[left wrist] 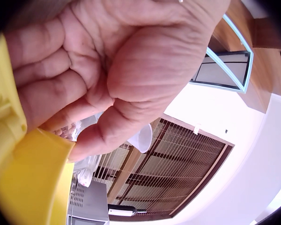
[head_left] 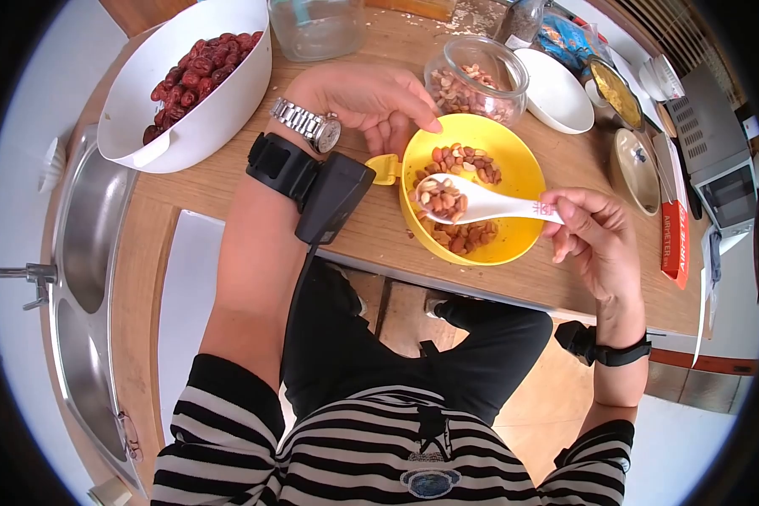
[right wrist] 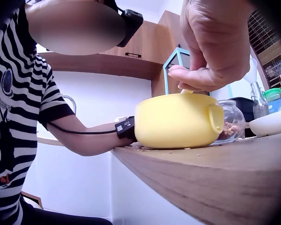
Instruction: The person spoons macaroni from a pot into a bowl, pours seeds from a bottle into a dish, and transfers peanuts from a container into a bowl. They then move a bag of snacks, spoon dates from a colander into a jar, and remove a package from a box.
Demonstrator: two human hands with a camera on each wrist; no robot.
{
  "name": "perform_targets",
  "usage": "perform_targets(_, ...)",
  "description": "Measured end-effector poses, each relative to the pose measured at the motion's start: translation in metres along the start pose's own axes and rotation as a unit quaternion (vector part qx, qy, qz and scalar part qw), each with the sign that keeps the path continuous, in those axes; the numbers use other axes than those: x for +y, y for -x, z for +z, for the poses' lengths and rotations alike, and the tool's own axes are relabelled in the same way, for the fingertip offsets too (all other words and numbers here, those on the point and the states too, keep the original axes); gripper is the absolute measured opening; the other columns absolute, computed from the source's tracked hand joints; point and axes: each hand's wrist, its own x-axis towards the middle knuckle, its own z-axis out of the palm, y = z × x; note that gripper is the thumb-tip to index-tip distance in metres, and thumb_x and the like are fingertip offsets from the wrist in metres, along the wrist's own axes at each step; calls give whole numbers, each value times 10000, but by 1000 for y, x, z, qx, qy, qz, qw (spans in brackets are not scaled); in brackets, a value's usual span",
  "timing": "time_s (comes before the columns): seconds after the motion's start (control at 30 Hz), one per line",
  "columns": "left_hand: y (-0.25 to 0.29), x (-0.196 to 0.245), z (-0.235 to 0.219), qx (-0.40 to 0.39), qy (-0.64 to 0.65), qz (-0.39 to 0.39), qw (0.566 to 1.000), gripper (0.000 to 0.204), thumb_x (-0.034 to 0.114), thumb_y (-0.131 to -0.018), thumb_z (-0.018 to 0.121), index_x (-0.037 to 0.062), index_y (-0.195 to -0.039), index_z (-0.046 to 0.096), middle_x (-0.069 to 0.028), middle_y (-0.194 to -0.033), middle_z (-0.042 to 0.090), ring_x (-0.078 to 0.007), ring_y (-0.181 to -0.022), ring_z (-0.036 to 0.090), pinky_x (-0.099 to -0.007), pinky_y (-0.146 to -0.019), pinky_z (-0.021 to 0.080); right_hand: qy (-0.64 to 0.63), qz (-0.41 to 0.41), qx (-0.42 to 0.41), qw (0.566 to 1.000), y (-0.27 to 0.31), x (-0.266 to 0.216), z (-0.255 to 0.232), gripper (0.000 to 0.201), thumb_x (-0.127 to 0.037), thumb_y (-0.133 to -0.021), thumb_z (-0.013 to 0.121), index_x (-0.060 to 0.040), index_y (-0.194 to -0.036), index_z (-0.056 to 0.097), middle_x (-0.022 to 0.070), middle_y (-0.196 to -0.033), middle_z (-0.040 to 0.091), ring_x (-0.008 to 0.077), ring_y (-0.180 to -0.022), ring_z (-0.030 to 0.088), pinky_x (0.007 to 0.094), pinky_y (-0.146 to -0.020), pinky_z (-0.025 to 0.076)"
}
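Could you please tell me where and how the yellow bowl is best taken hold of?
I would grip the yellow bowl by its side handle, coming from the person's left: that handle juts out beyond the round wall. The left hand has its thumb at the rim close by. Keeping the bowl level seems wise, since nuts lie loose inside.

Kitchen, bright light. White wall [right wrist: 112,93], wood-grain cabinets [right wrist: 150,44] mounted high, one dark handle. Wood-grain table [head_left: 352,226]. Double-basin steel sink [head_left: 84,223] at left, metal faucet [head_left: 30,272]. Brown slatted blind [left wrist: 178,164]. Pale blue frame [left wrist: 231,72] near the cabinets. Light tan floor [head_left: 527,413] below, partly visible.
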Motion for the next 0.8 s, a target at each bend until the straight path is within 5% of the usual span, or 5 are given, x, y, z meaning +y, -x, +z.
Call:
perform_targets(0.07, 0, 0, -1, -12, 5, -8, 1000, 360, 191, -770, 536, -82, -1000, 493, -128, -676, 602, -136, -515, 595, -237, -430, 501, -7, -2, 2, 1000, -1, -3, -5, 191, -80, -798, 510, 64, -914, 559, 131, -686, 587, 109, -470, 542, 179, -444, 455)
perform_targets(0.57, -1, 0, -1, -3, 16, -7, 1000, 335, 207, -754, 559, -59, -955, 529, -99, -638, 598, -108, -488, 579, -208, -392, 474, 41, -205, 93, 974, -47, -44, -19, 233, -100, -816, 491, 62, -980, 531, 96, -721, 582, 75, -547, 524, 158, -553, 443)
perform_targets(0.67, -2, -2, -2, -12, 22, -7, 1000, 338, 209, -756, 556, -62, -956, 526, -101, -636, 598, -111, -489, 580, -213, -397, 479, 175, -302, 148, 925, -60, -36, -8, 208, -83, -808, 505, 46, -964, 551, 81, -714, 583, 97, -574, 544, 183, -564, 459)
perform_targets(0.77, -2, -2, -3, -21, 18, -4, 1000, 343, 209, -758, 553, -69, -958, 521, -107, -636, 597, -114, -493, 583, -221, -402, 485, 420, -382, 189, 801, -60, -29, 1, 184, -60, -802, 507, 27, -954, 565, 65, -729, 591, 84, -590, 550, 184, -547, 449)
perform_targets(0.8, -2, -1, -2, -21, 19, -4, 1000, 343, 209, -758, 553, -69, -958, 521, -107, -636, 597, -114, -493, 583, -221, -402, 485, 421, -382, 188, 801, -58, -30, 2, 184, -60, -802, 507, 27, -954, 565, 65, -729, 591, 84, -590, 550, 184, -547, 449)
